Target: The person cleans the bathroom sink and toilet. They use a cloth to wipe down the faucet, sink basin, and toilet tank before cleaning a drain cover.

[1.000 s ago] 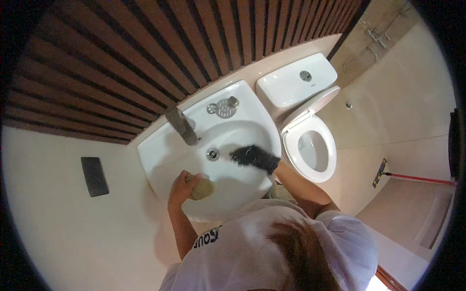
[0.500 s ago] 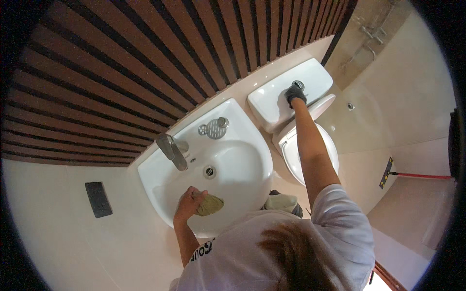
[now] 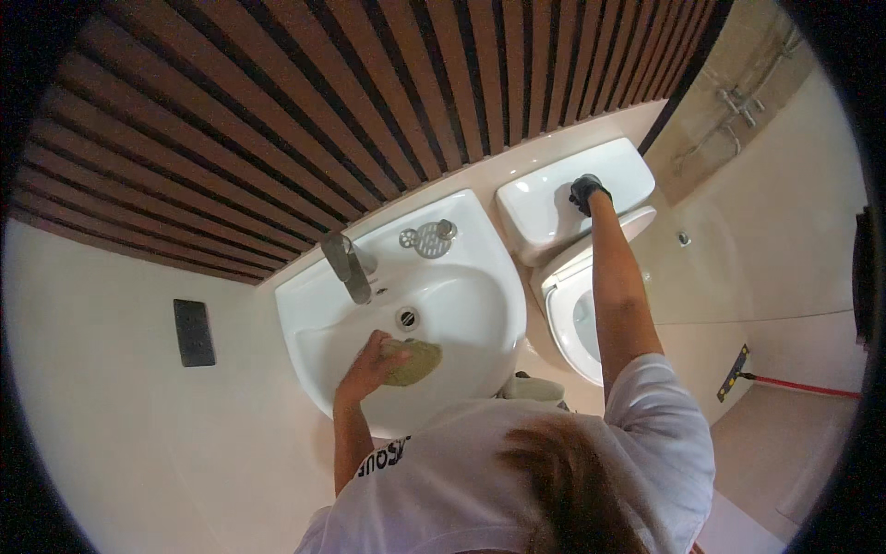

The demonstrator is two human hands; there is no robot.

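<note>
Over the near part of the white washbasin (image 3: pixel 461 309), my bare left hand (image 3: pixel 369 362) is closed on an olive-green cloth (image 3: pixel 417 363), which hangs bunched from the fingers. My right hand (image 3: pixel 589 192), in a dark glove, rests on top of the white toilet tank (image 3: pixel 540 203). Its fingers look curled, and it covers the spot where the chrome flush button sits; whether anything is inside the fingers is hidden. Below my right forearm, the toilet bowl (image 3: pixel 565 323) is partly visible, with its raised lid (image 3: pixel 640 222) next to the tank.
A chrome faucet (image 3: pixel 349 268) and a grey slotted soap holder (image 3: pixel 432 240) are at the basin's back. Pale and dark cloth (image 3: pixel 533 390) shows between basin and toilet. A red-handled squeegee (image 3: pixel 736 372) leans at the right. Brown slats (image 3: pixel 415 92) line the back wall.
The whole view has shifted, with fixtures appearing farther right. My right hand now covers the flush button that showed beyond it. The olive-green cloth stays in my left hand over the basin.
</note>
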